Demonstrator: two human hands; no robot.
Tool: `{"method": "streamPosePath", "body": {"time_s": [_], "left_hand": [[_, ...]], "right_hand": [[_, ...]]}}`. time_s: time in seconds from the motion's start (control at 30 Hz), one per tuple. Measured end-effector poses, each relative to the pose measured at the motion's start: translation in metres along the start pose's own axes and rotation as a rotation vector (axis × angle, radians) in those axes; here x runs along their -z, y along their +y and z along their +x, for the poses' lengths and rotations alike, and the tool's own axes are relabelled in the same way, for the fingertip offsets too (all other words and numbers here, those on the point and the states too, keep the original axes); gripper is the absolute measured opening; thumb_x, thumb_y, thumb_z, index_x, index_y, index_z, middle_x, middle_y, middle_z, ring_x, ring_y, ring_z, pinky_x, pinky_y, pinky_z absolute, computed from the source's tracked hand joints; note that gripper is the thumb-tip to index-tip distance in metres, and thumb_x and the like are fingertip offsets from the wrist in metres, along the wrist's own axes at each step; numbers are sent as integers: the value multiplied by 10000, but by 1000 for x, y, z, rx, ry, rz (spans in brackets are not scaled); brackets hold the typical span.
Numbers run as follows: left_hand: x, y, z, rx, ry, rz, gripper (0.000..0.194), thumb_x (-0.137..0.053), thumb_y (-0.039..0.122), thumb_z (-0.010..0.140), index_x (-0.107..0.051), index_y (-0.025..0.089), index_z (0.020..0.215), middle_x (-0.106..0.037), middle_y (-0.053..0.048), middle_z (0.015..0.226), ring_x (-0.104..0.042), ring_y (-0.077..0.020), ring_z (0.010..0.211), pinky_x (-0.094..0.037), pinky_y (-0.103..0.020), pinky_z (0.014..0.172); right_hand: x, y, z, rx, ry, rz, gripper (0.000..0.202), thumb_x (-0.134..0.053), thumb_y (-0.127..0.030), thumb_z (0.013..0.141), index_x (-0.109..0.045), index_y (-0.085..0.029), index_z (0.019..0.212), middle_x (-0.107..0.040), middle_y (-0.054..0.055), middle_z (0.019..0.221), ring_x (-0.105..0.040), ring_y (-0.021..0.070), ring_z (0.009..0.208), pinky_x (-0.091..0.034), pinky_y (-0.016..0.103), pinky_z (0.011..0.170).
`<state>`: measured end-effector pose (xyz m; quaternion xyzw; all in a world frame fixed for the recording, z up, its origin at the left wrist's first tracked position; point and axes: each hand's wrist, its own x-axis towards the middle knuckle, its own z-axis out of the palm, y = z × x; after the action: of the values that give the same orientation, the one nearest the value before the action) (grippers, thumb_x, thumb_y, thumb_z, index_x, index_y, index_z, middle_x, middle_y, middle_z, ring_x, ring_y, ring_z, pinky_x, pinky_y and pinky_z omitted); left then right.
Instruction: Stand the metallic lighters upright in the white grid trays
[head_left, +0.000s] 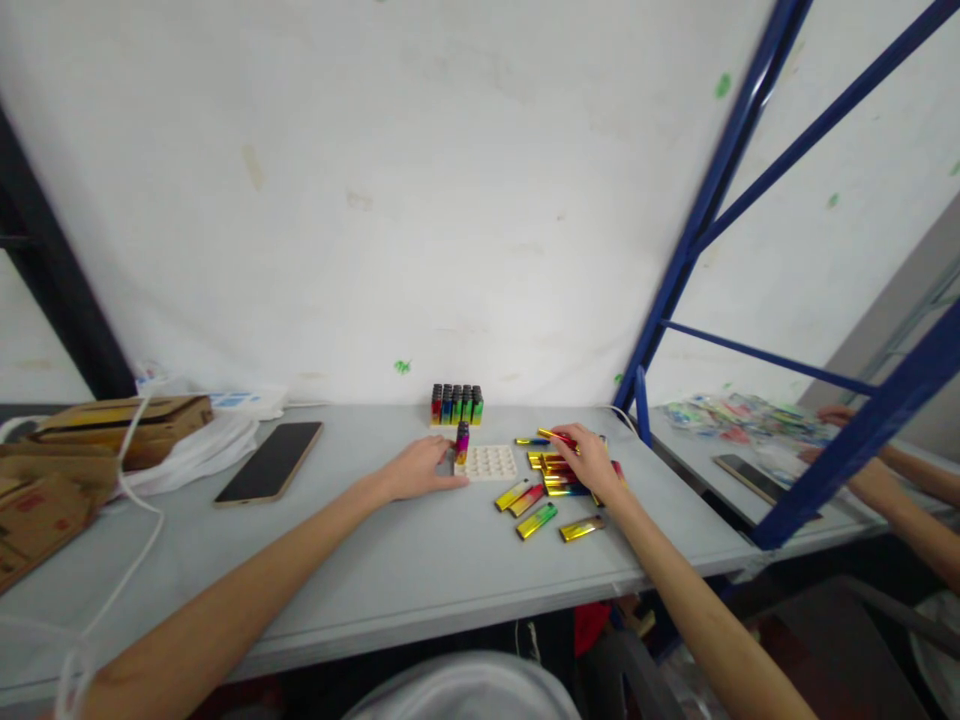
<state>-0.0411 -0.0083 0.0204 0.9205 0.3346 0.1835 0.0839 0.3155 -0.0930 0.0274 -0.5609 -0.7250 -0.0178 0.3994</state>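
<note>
Left hand (417, 470) spread at white tray (493, 463), right hand (592, 464) over loose lighters (536, 521).

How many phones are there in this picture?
2. One phone lies on the table, left of the left hand; another phone lies at the right, partly behind a blue post.

the right hand (592, 462) hides part of the lighter pile (559, 478); the left edge cuts off the cardboard (41, 520), the right a co-worker's forearms (896, 500); plastic packets (739, 412) blur together.
</note>
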Motion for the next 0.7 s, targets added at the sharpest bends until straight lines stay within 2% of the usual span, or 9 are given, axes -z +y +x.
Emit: {"method": "streamPosePath", "body": {"time_s": [0.1,0.2,0.27,0.33,0.43,0.53,0.6,0.7], "left_hand": [[-1,0,0,0,11,-11,595,-663,720,827,-680,160,1027,-702,-109,938,-664,-287,854,-498,-351,778],[0,1,0,8,4,-11,598,-672,729,817,-681,164,1016,-703,-107,933,-668,-290,857,-496,-348,776],[0,1,0,9,2,-19,599,-674,728,818,-679,162,1015,-701,-109,933,-670,-296,864,-498,-354,781],[1,1,0,5,6,-30,595,-675,727,819,-676,164,1014,-700,-108,934,-669,-300,873,-501,-360,788],[0,1,-1,7,10,-27,583,-673,732,821,-670,176,994,-695,-99,928,-663,-297,871,-505,-365,795],[0,1,-1,13,7,-18,583,-667,738,825,-666,179,989,-688,-94,924,-661,-295,865,-508,-367,792],[0,1,-1,9,1,-17,585,-664,736,829,-665,174,994,-686,-99,929,-662,-300,870,-510,-373,794],[0,2,0,6,-2,-24,589,-665,731,831,-664,167,1001,-686,-105,928,-663,-306,869,-512,-381,794]], "right_hand": [[5,-9,9,-55,38,79,434,-505,-536,1022,-740,-194,1149,-778,113,1035,-699,266,898,-529,398,867],[-1,-24,29,-94,53,223,450,-596,-584,957,-739,-191,1123,-752,78,903,-647,230,773,-507,352,752],[-12,-39,47,-142,65,394,462,-696,-608,870,-726,-190,1064,-695,41,795,-585,197,704,-470,309,663],[-28,-57,66,-212,55,611,469,-753,-643,789,-683,-198,918,-611,0,698,-515,162,646,-413,267,582],[-53,-84,86,-256,12,863,516,-710,-715,783,-604,-210,813,-588,-7,733,-513,142,672,-417,247,586],[-72,-104,88,-242,-110,1047,513,-659,-731,829,-548,-231,852,-611,-17,763,-560,141,680,-486,272,648],[-80,-111,82,-234,-198,1119,497,-651,-723,850,-524,-246,914,-580,-49,706,-542,130,615,-489,274,627],[-89,-111,71,-290,-234,1118,512,-651,-737,845,-491,-261,951,-399,-115,595,-362,94,473,-349,224,482]]}}
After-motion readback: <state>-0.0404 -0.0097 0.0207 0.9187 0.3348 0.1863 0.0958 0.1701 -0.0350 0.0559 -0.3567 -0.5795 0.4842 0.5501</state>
